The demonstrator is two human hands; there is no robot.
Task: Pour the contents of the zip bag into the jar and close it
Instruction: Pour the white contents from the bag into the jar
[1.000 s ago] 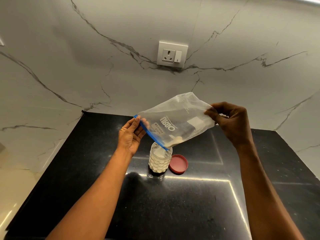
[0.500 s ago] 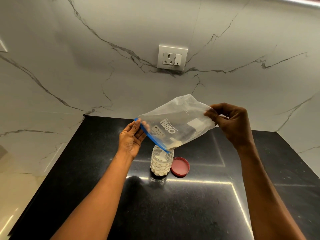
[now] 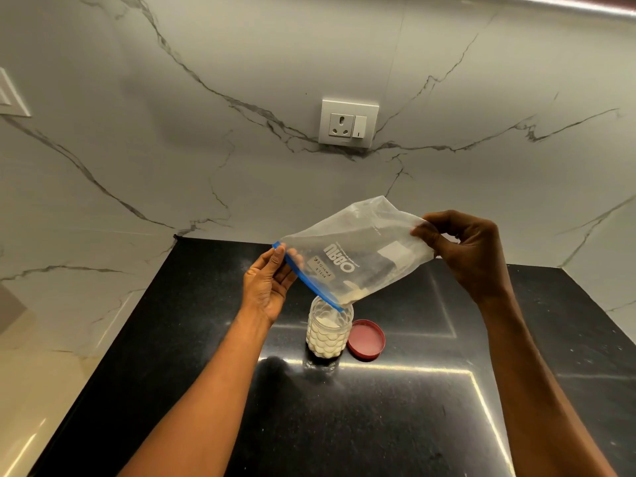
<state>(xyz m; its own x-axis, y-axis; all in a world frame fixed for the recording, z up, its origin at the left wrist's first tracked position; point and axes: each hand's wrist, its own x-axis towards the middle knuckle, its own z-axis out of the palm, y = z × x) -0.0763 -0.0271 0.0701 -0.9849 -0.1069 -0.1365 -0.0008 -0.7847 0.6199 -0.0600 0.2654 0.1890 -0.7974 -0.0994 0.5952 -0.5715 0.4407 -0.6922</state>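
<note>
A clear zip bag (image 3: pixel 354 249) with a blue zip strip and a "milk powder" label hangs tilted over the jar, mouth down. My left hand (image 3: pixel 268 284) pinches the upper end of the blue strip. My right hand (image 3: pixel 471 253) grips the bag's raised bottom corner. A little white powder lies in the bag's lowest corner, right above the jar's mouth. The clear textured jar (image 3: pixel 328 335) stands open on the black countertop (image 3: pixel 378 425), mostly filled with white powder. Its red lid (image 3: pixel 366 343) lies flat, touching the jar's right side.
A white marble-patterned wall rises behind the counter, with a socket and switch plate (image 3: pixel 348 123) above the bag. Another white plate (image 3: pixel 10 98) shows at the far left edge. The counter's left edge drops to a pale floor (image 3: pixel 31 390).
The bag's mouth has settled closer onto the jar's rim and less powder remains in the bag. Both hands keep the same grips; the view has shifted slightly.
</note>
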